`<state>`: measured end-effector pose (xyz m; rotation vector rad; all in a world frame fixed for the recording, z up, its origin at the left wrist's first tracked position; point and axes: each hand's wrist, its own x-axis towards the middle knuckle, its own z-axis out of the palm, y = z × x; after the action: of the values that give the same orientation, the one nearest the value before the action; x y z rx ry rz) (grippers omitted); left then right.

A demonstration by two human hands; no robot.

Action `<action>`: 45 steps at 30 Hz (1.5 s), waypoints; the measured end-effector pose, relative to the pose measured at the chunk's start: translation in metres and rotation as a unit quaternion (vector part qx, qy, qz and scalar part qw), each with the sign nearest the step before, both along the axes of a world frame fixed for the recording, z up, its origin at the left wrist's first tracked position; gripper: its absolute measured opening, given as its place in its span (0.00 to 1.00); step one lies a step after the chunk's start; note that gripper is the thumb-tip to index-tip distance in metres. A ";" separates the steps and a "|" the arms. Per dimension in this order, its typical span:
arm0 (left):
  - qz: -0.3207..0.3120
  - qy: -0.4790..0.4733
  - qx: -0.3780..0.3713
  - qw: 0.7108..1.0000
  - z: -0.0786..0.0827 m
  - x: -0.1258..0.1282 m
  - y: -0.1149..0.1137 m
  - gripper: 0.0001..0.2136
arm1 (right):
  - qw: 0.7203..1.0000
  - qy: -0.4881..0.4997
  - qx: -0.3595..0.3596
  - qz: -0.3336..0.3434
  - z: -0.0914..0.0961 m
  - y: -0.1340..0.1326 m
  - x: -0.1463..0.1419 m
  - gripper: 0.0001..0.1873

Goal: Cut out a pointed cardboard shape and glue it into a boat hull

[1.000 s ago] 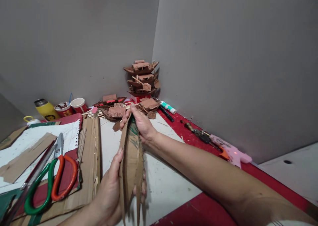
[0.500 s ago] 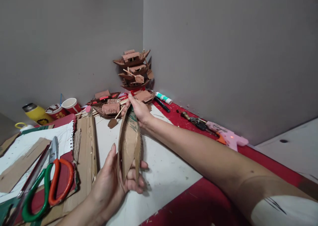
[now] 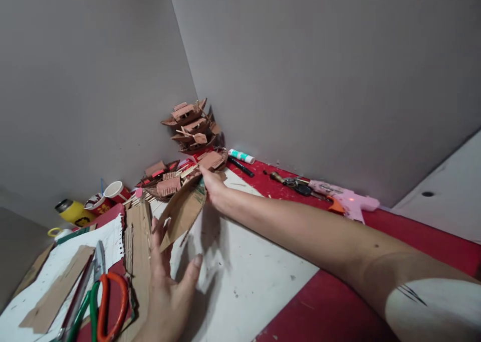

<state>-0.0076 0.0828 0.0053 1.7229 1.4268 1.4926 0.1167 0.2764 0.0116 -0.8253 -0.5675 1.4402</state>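
A cardboard boat hull [image 3: 184, 209], open at the near end with green print near its far tip, hangs over the white sheet on the table. My right hand [image 3: 213, 186] is closed on its far tip; part of its fingers is hidden behind the hull. At the near end my left hand [image 3: 171, 277] has its thumb and fingers spread, with the fingertips close against the hull's left side; whether they touch cannot be told. Just beyond the hull lie finished cardboard boats, one with a brown ridged roof [image 3: 169, 185].
Stacked model boats [image 3: 190, 126] stand in the wall corner. On the right are a glue tube [image 3: 241, 156], a black marker [image 3: 241, 166], keys [image 3: 296, 184] and a pink glue gun [image 3: 347, 197]. Scissors [image 3: 112, 302], cardboard strips, paper cups [image 3: 117, 192] and a yellow bottle [image 3: 73, 212] lie left.
My left hand has let go of the hull's near end and turned, thumb now to the right. The hull has swung leftward and tilted, still in my right hand. The camera view has tilted.
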 end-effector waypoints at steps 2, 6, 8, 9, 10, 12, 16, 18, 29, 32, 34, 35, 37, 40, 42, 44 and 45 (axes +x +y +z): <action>0.017 0.055 0.027 0.998 -0.001 0.000 0.000 0.42 | 0.999 0.004 -0.045 0.016 -0.001 -0.010 -0.008 0.13; 0.009 0.057 0.100 0.993 0.006 -0.002 -0.001 0.46 | 0.994 0.004 -0.086 0.062 -0.008 -0.030 -0.022 0.15; -0.001 0.057 0.157 0.986 0.012 -0.004 -0.004 0.46 | 0.993 0.004 -0.081 0.083 -0.012 -0.038 -0.027 0.15; -0.011 0.068 0.179 0.981 0.016 -0.006 -0.006 0.45 | 0.993 0.005 -0.075 0.092 -0.013 -0.041 -0.029 0.15; -0.030 0.086 0.197 0.976 0.018 -0.007 -0.007 0.43 | 0.993 0.005 -0.068 0.101 -0.013 -0.044 -0.030 0.16; -0.082 0.143 0.234 0.958 0.023 -0.009 -0.010 0.38 | 0.991 0.007 -0.053 0.119 -0.013 -0.049 -0.031 0.17; -0.139 0.261 0.283 0.912 0.030 -0.010 -0.012 0.20 | 0.988 0.011 -0.031 0.152 -0.009 -0.056 -0.031 0.19; -0.137 0.311 0.284 0.896 0.033 -0.007 -0.013 0.15 | 0.985 0.013 -0.022 0.169 -0.006 -0.060 -0.030 0.20; -0.185 0.424 0.382 0.800 0.026 0.005 -0.020 0.04 | 0.967 0.001 0.029 0.254 0.010 -0.073 -0.030 0.21; -0.177 0.433 0.353 0.810 0.028 0.007 -0.021 0.02 | 0.967 -0.005 0.029 0.254 0.009 -0.074 -0.030 0.21; -0.168 0.438 0.342 0.815 0.030 0.007 -0.022 0.03 | 0.967 -0.008 0.028 0.253 0.009 -0.074 -0.030 0.21; -0.167 0.437 0.343 0.814 0.030 0.007 -0.023 0.04 | 0.967 -0.009 0.030 0.253 0.009 -0.074 -0.029 0.21; -0.166 0.429 0.351 0.816 0.030 0.006 -0.022 0.05 | 0.966 -0.010 0.036 0.256 0.011 -0.074 -0.029 0.23; -0.170 0.410 0.373 0.815 0.028 0.006 -0.019 0.06 | 0.964 -0.008 0.038 0.264 0.012 -0.073 -0.028 0.25; -0.173 0.409 0.384 0.810 0.028 0.006 -0.017 0.07 | 0.963 -0.006 0.033 0.266 0.012 -0.073 -0.028 0.26; -0.172 0.412 0.393 0.804 0.028 0.006 -0.014 0.10 | 0.964 -0.004 0.026 0.263 0.012 -0.072 -0.029 0.25; -0.172 0.411 0.394 0.804 0.028 0.006 -0.013 0.10 | 0.965 -0.004 0.022 0.260 0.011 -0.071 -0.029 0.25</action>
<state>-0.0013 0.0698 0.0337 3.2246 0.6712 1.2276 0.0881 0.2056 0.0228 -0.6725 -0.8631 1.8911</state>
